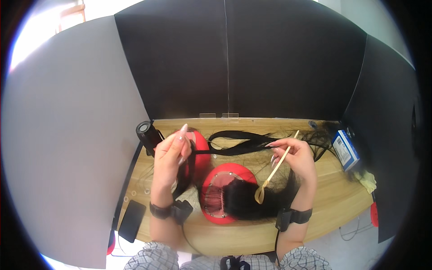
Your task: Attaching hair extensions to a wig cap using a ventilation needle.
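Note:
My left hand [173, 152] is raised over the left side of the table, fingers curled and thumb pressed against them. Black hair passes close beside it; whether the fingers pinch any strands is hidden. My right hand [294, 153] grips a thin pale wooden stick [282, 158], which slants down to a tan loop at its lower end. Below and between the hands lies a red dome-shaped form [248, 170]. A mesh wig cap [213, 199] is pinned on it, with long black hair [249, 200] swept to the right. Another red form [201, 153] stands partly behind my left hand.
Long black hair hanks [236, 150] stretch across the back of the wooden table [337, 199]. A black cylindrical speaker [148, 135] stands back left, a dark phone-like slab [132, 221] front left. At right are a blue-and-white box [346, 150] and a yellow cloth [367, 181]. Dark panels [293, 60] enclose the table.

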{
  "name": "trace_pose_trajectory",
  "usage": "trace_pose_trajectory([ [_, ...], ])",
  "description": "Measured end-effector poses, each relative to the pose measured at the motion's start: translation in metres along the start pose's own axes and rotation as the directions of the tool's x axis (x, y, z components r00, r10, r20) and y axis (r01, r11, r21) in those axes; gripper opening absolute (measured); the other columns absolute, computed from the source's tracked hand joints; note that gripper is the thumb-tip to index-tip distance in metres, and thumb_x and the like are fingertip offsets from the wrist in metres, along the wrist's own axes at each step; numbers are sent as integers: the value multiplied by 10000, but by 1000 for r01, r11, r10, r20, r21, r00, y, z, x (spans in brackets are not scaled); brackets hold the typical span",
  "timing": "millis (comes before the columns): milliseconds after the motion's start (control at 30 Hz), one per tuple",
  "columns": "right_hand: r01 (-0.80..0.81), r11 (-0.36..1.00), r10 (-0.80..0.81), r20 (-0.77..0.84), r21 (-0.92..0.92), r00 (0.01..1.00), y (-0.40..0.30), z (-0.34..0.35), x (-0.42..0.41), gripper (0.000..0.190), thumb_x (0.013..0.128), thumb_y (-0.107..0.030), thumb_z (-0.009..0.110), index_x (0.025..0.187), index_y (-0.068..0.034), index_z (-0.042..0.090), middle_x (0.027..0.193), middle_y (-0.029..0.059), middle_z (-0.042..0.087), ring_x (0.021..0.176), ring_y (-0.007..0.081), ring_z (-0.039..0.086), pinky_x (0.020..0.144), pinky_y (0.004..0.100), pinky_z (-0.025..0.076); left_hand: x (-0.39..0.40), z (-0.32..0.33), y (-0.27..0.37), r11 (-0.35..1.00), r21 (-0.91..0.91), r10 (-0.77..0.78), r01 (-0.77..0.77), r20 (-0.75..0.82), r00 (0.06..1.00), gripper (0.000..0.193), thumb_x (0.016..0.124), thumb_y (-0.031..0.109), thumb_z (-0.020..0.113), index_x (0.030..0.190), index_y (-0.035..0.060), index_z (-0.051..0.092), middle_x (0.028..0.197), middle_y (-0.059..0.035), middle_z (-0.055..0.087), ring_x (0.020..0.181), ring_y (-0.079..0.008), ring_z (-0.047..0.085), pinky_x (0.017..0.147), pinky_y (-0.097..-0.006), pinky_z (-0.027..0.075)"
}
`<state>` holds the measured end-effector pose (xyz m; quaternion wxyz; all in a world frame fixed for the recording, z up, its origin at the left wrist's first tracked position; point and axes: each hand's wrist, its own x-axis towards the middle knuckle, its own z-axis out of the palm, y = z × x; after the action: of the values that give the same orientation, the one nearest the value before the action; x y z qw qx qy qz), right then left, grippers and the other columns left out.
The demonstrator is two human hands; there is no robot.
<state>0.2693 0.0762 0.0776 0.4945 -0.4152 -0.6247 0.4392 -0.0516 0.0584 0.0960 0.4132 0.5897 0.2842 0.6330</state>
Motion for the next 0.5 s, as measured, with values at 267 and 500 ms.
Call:
trace_pose_trajectory([
  [267, -177, 811, -79, -404, -557, 911, 30, -38, -2, 295, 788, -79, 720, 1073, -18, 680, 932, 154, 707, 842, 228, 688, 744, 315, 524, -1, -32, 19, 673, 738, 332, -55, -235, 913, 360, 1008, 207, 474, 744, -33, 527, 658, -28, 424, 587, -97, 381, 573, -245, 359],
  [500, -147, 942, -50, -562, -300, 825, 19, -36, -4, 302, 858, -165, 703, 1124, -28, 661, 960, 149, 697, 861, 177, 669, 656, 265, 537, -4, -27, 16, 766, 643, 177, 22, -243, 954, 340, 994, 214, 508, 746, -18, 524, 665, -18, 420, 601, -99, 396, 563, -252, 348],
])
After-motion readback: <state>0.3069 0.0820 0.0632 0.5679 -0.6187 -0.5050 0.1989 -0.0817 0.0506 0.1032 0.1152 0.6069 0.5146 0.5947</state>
